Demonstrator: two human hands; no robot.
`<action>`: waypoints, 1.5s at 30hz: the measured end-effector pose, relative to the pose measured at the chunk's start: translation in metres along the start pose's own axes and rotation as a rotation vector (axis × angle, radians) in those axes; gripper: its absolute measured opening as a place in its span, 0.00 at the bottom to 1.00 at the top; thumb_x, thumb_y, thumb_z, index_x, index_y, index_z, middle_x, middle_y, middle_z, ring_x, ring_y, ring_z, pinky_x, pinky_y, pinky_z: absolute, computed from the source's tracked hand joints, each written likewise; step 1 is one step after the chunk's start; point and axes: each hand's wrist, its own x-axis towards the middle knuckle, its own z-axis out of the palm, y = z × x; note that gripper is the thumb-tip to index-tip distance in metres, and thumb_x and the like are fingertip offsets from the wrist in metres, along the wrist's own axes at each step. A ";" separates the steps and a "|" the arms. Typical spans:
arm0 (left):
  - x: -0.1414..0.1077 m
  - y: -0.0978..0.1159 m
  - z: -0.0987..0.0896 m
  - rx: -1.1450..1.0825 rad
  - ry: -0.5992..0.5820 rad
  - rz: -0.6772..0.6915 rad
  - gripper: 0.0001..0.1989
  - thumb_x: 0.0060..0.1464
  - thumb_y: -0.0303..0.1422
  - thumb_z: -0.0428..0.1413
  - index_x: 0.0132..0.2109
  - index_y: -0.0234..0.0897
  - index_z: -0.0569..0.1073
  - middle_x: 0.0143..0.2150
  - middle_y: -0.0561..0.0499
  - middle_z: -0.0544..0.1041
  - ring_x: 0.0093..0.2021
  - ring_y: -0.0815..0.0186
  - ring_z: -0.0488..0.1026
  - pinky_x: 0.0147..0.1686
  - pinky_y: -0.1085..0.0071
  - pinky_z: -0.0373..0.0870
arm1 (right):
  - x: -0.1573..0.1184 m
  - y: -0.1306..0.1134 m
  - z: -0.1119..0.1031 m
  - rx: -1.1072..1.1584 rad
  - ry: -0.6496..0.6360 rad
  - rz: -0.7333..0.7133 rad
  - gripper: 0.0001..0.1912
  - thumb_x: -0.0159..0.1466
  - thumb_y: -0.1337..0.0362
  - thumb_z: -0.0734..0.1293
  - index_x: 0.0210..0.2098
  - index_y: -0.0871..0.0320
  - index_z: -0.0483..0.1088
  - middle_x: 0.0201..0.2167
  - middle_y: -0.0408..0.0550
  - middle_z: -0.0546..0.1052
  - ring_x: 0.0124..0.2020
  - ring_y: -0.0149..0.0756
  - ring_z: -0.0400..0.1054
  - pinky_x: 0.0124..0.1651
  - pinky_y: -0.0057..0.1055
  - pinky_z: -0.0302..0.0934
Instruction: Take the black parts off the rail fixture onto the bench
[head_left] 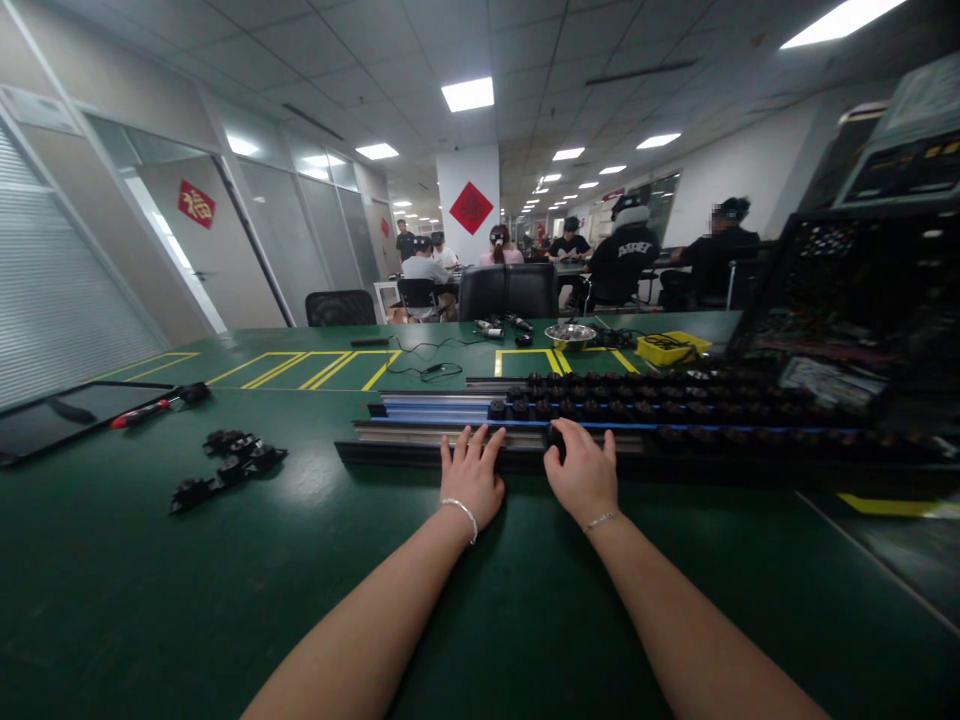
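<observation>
Long black-and-silver rails (pixel 405 455) lie side by side across the green table, with rows of small black wheel-like parts (pixel 622 410) seated along their right portion. My left hand (pixel 474 478) rests palm down on the front rail, fingers spread and holding nothing. To its right, my right hand (pixel 585 470) curls its thumb and fingers round a small black part (pixel 554 438) at the same rail. The hand covers much of that part. Several loose black parts (pixel 229 468) lie in a cluster on the table to the left.
A red-handled screwdriver (pixel 142 413) lies beside a dark flat panel (pixel 75 415) at the left. Behind the rails are a metal bowl (pixel 571 335), a yellow basket (pixel 673 348) and thin cables (pixel 435 370). A large dark rack (pixel 817 300) stands at right. People sit farther back.
</observation>
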 end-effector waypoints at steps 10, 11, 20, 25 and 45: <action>0.000 -0.002 0.002 -0.001 0.009 0.016 0.34 0.48 0.31 0.51 0.63 0.51 0.53 0.65 0.52 0.56 0.65 0.54 0.46 0.61 0.45 0.35 | -0.002 -0.002 0.002 0.026 -0.036 -0.048 0.19 0.56 0.69 0.57 0.47 0.58 0.65 0.51 0.53 0.70 0.53 0.41 0.62 0.61 0.52 0.39; 0.000 -0.002 0.002 0.000 0.008 0.016 0.34 0.48 0.31 0.51 0.63 0.51 0.53 0.65 0.52 0.56 0.65 0.54 0.46 0.61 0.45 0.36 | -0.002 -0.002 0.002 0.026 -0.035 -0.051 0.18 0.56 0.69 0.57 0.46 0.58 0.66 0.51 0.52 0.70 0.53 0.40 0.62 0.61 0.51 0.40; 0.000 -0.001 0.000 0.034 -0.010 0.027 0.35 0.48 0.32 0.52 0.63 0.52 0.53 0.67 0.49 0.50 0.66 0.52 0.42 0.61 0.44 0.36 | -0.001 0.000 0.002 0.012 -0.022 -0.065 0.17 0.55 0.69 0.58 0.44 0.60 0.64 0.45 0.54 0.73 0.49 0.41 0.64 0.60 0.47 0.44; 0.000 0.000 0.000 0.063 -0.032 0.016 0.37 0.48 0.33 0.53 0.64 0.54 0.50 0.68 0.50 0.46 0.67 0.49 0.38 0.60 0.43 0.37 | -0.002 -0.001 0.004 0.033 -0.021 -0.098 0.18 0.55 0.69 0.58 0.45 0.60 0.64 0.46 0.53 0.73 0.50 0.41 0.64 0.60 0.48 0.43; -0.001 0.004 -0.003 0.029 -0.030 0.058 0.35 0.48 0.33 0.55 0.62 0.56 0.54 0.69 0.51 0.43 0.67 0.46 0.33 0.60 0.43 0.35 | -0.004 -0.006 0.004 0.044 -0.053 -0.112 0.20 0.55 0.69 0.58 0.47 0.58 0.65 0.45 0.51 0.74 0.50 0.40 0.63 0.61 0.49 0.40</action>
